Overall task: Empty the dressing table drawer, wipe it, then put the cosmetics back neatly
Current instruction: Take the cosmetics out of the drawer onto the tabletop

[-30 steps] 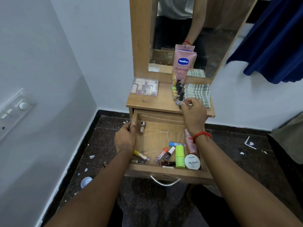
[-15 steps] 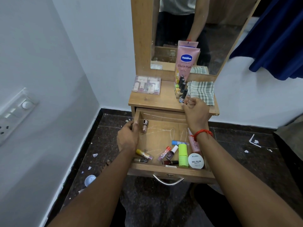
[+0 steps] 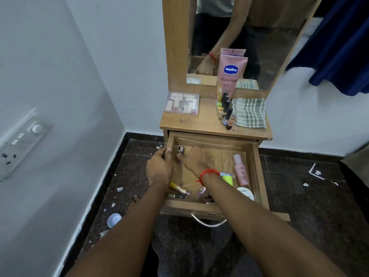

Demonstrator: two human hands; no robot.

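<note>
I see the drawer (image 3: 211,206) pulled out under the bench (image 3: 199,124), with a small bottle (image 3: 181,150) in its far-left corner, and a pink bottle (image 3: 241,170), a green tube (image 3: 228,179), a white jar (image 3: 246,193) and a yellow-capped tube (image 3: 179,188) lying nearer its front. My left hand (image 3: 158,166) is curled over the drawer's left wall, while my right hand (image 3: 196,159) reaches to the small bottle with fingers bent; whether they pinch it I cannot tell. On the bench stand a Vaseline tube (image 3: 229,76), a row of nail polish bottles (image 3: 225,108), a folded checked cloth (image 3: 250,112) and a clear case (image 3: 182,103).
</note>
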